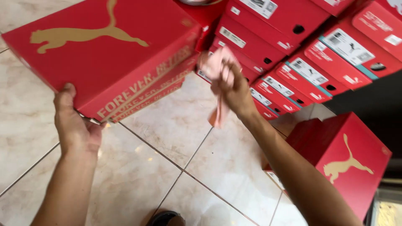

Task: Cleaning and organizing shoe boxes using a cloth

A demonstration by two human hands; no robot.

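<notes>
Both hands are busy: the left hand [75, 125] grips the near corner of a small stack of red shoe boxes [113, 58], thumb on the side of the top lid and fingers hidden beneath, so the stack looks lifted and tilted clear of the tiled floor [176, 125]; the right hand [232, 90] is closed around a pale pink cloth [215, 73], which is bunched in the fist with a tail hanging down, blurred, just beside the end of the held stack and in front of the wall of boxes [293, 62]; whether the cloth touches either I cannot tell; as I judge it, the work is a wipe-down of the boxes and it is somewhere in the middle, since one stack is in hand while many more stand piled along the right, and nothing visible marks which have been wiped and which have not; every box in sight has its lid on, so what lies inside any of them cannot be seen; the piled boxes show their labelled ends with a small round hole in each; another red box [347, 163] with a gold animal figure stands apart at lower right, closed too; a dark shoe toe [165, 218] shows at the bottom edge.
</notes>
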